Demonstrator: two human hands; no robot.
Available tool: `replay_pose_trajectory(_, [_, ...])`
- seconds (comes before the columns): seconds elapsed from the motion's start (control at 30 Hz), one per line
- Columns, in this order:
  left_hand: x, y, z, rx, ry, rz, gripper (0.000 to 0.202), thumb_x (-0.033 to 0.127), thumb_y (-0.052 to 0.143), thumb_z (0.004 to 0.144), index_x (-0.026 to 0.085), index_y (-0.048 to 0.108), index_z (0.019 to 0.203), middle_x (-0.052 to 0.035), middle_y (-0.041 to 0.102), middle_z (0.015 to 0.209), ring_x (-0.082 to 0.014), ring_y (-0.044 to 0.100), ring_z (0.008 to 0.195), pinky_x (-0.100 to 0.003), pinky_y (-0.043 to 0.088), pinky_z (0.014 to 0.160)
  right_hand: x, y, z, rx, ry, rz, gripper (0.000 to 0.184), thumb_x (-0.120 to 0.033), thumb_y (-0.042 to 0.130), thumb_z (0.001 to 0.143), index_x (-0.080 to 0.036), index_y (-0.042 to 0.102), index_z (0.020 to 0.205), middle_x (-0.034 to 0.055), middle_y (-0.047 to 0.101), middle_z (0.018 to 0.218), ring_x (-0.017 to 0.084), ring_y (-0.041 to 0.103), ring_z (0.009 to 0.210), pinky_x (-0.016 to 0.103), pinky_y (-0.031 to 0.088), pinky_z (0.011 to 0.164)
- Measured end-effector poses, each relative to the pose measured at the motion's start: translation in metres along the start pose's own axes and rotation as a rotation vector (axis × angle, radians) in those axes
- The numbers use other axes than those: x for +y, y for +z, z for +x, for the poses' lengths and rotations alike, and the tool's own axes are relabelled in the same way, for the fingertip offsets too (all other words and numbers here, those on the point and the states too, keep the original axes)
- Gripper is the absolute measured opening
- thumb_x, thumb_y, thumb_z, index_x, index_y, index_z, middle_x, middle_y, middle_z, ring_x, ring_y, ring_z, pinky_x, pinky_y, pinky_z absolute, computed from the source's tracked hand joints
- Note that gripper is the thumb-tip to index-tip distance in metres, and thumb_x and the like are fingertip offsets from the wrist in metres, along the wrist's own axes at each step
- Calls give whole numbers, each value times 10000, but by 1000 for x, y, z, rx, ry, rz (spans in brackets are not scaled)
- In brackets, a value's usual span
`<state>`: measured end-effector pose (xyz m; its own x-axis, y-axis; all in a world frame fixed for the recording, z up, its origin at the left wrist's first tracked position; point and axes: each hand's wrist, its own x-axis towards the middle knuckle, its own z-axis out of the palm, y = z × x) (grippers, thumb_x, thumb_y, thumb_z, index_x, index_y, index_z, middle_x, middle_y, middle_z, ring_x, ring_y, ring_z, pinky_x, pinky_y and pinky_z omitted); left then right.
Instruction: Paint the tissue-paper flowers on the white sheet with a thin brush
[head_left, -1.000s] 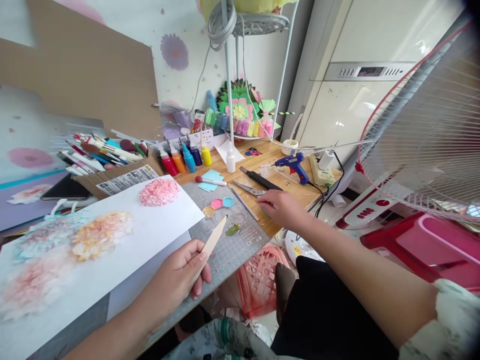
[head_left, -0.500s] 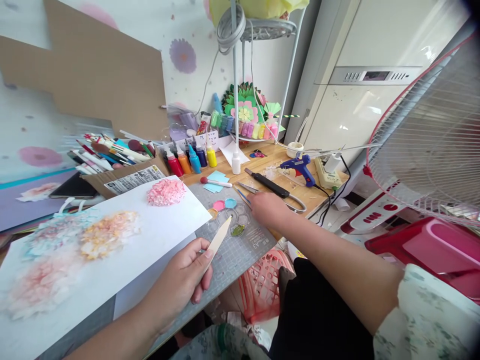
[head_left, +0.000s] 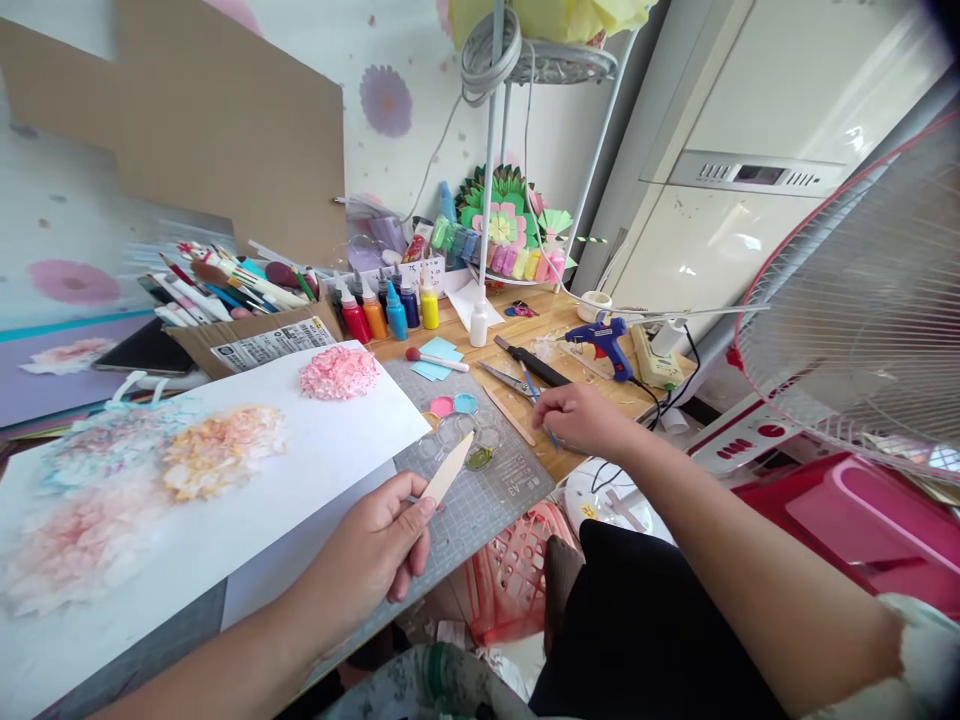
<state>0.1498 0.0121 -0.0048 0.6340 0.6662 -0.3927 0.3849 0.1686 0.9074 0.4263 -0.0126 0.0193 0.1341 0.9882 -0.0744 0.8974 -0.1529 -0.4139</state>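
My left hand (head_left: 371, 555) is closed on a flat wooden stick (head_left: 448, 468), whose tip points up and to the right over the grey cutting mat (head_left: 480, 505). My right hand (head_left: 583, 420) pinches a thin blue brush (head_left: 534, 388) just above the desk's right part, beside a loose wooden stick (head_left: 511, 416) and the scissors (head_left: 504, 378). A clear palette (head_left: 459, 428) with pink, blue and green paint lies between my hands. The white sheet (head_left: 247, 520) to the left carries dabbed pink, yellow and blue patches, including a pink one (head_left: 339, 372) at its top.
Paint bottles (head_left: 390, 308) and a box of pens (head_left: 225, 290) stand behind the sheet. A black-handled knife (head_left: 532, 363) and a blue glue gun (head_left: 604, 340) lie at the right. A fan (head_left: 862, 300) stands at the right, with a pink basket (head_left: 517, 570) below the desk edge.
My right hand has closed on the blue brush, lifted it off the mat and drawn back to the right. The left hand still holds the wooden stick in much the same place.
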Motion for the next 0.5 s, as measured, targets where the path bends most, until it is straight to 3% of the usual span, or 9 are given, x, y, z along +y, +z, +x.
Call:
replay_pose_trajectory(0.13, [2, 0, -1, -9, -6, 4, 381, 571, 470, 855, 195, 453, 799, 77, 501, 505, -61, 373, 370, -162, 281, 383, 8, -2, -33, 100, -177, 196, 163, -263, 529, 941, -119, 606, 934, 6, 592, 763, 90, 566, 639, 206, 488, 557])
replay_pose_trajectory(0.23, [3, 0, 0, -8, -21, 2, 381, 573, 471, 852, 197, 454, 793, 81, 495, 501, -63, 367, 370, -166, 292, 383, 6, -1, -65, 276, -362, 299, 113, -216, 528, 911, -168, 562, 1007, 18, 590, 842, 98, 577, 710, 209, 491, 601])
replay_pose_trajectory(0.37, [3, -1, 1, -14, -34, -4, 375, 568, 470, 862, 200, 454, 790, 82, 492, 499, -60, 362, 366, -163, 269, 380, -7, 1, -97, 444, -567, 297, 76, -184, 552, 908, -198, 508, 848, -16, 519, 699, 94, 505, 631, 220, 422, 575])
replay_pose_trajectory(0.43, [3, -1, 1, -13, -41, -7, 378, 571, 469, 864, 202, 446, 785, 82, 491, 497, -59, 358, 359, -163, 255, 376, -15, 4, -104, 463, -642, 264, 65, -166, 485, 934, -187, 537, 902, 9, 540, 708, 114, 523, 655, 241, 426, 586])
replay_pose_trajectory(0.5, [2, -2, 1, -13, -48, -13, 383, 578, 471, 863, 204, 441, 788, 81, 492, 498, -60, 352, 356, -164, 244, 372, -22, 8, -105, 443, -693, 208, 181, -153, 425, 948, -153, 551, 1078, 58, 603, 803, 141, 576, 740, 262, 470, 642])
